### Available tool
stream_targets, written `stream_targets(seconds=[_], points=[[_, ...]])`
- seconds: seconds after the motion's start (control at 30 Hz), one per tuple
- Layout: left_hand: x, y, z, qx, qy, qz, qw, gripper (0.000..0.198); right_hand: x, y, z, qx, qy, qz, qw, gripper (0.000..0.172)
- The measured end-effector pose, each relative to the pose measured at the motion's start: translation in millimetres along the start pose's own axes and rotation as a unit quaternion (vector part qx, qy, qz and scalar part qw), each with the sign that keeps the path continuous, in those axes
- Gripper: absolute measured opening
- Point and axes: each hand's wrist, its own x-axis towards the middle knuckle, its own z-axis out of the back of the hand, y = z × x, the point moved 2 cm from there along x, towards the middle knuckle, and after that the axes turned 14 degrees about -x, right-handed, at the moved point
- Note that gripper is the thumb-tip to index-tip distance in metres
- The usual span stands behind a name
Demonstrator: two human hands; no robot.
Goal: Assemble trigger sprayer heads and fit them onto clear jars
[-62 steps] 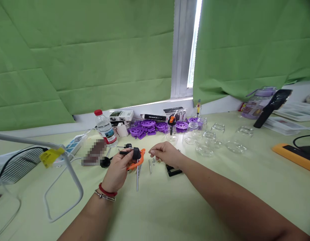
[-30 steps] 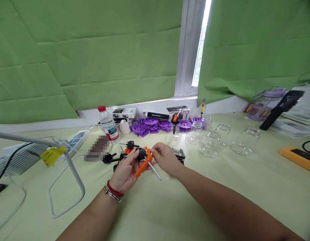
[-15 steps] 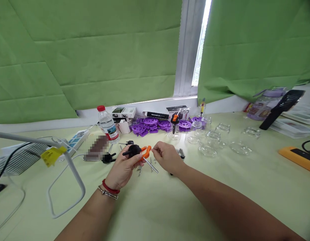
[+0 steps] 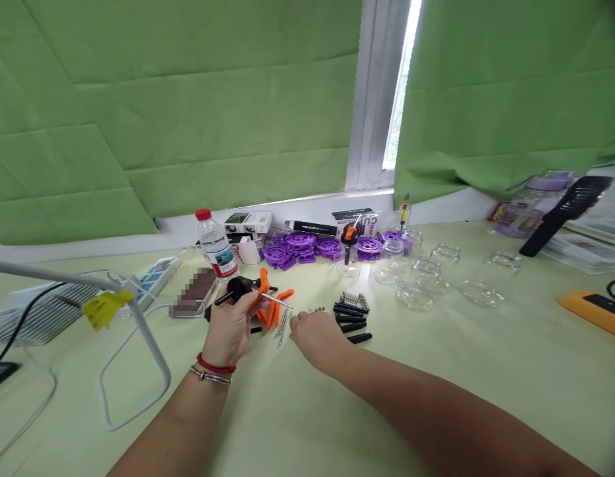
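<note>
My left hand (image 4: 230, 326) is closed round a black part (image 4: 239, 285) with an orange piece (image 4: 263, 283) and a thin metal rod (image 4: 279, 300) sticking out to the right. My right hand (image 4: 315, 336) is low over the table with its fingers pressed together beside small metal pieces (image 4: 312, 310); whatever its fingertips hold is too small to make out. Loose orange parts (image 4: 277, 310) and several metal rods (image 4: 282, 327) lie between the hands. Black tubes (image 4: 352, 324) and springs (image 4: 356, 300) lie right of my right hand.
Purple parts (image 4: 300, 242), small boxes (image 4: 248, 222) and a water bottle (image 4: 217, 248) stand at the back. Glass pieces (image 4: 427, 270) are to the right, near a black-handled tool (image 4: 546, 228). A white lamp frame (image 4: 151, 344) rises at the left.
My left hand has moved left with the black and orange assembly. My right hand has moved away from it, down and slightly left, to the small metal pieces, uncovering the black tubes and springs.
</note>
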Motion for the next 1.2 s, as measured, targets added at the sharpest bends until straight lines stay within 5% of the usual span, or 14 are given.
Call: stream_targets(seconds=[0.13, 0.2, 0.3, 0.37, 0.53, 0.8, 1.03, 1.2], points=[[-6.0, 3.0, -2.4, 0.012, 0.039, 0.002, 0.999, 0.034, -3.7, -11.7, 5.5, 0.218, -0.035, -0.091, 0.971, 0.021], [-10.8, 5.8, -5.2, 0.017, 0.065, 0.016, 0.998, 0.034, -6.6, -17.3, 6.6, 0.425, -0.028, -0.114, 0.898, 0.028], [-18.8, 9.7, -8.9, 0.033, 0.105, 0.04, 0.993, 0.036, -9.1, -21.3, 6.9, 0.66, 0.001, -0.097, 0.745, 0.04], [-23.3, 10.5, -10.6, 0.056, 0.143, 0.052, 0.987, 0.036, -9.7, -23.7, 8.0, 0.713, 0.004, -0.085, 0.695, 0.039], [-29.5, 7.3, -13.3, 0.196, 0.259, 0.061, 0.944, 0.035, -10.4, -29.4, 11.6, 0.7, -0.014, -0.102, 0.707, 0.033], [-28.0, 5.3, -16.1, 0.224, 0.279, 0.051, 0.932, 0.033, -7.8, -30.9, 8.0, 0.727, -0.005, -0.142, 0.672, 0.025], [-19.4, -3.2, -10.3, 0.17, 0.199, 0.017, 0.965, 0.037, -3.7, -30.0, 14.2, 0.766, -0.056, -0.139, 0.625, 0.016], [1.9, -13.6, 8.1, 0.126, 0.041, -0.162, 0.978, 0.047, 5.4, -35.7, 8.7, 0.767, -0.042, -0.189, 0.612, 0.014]])
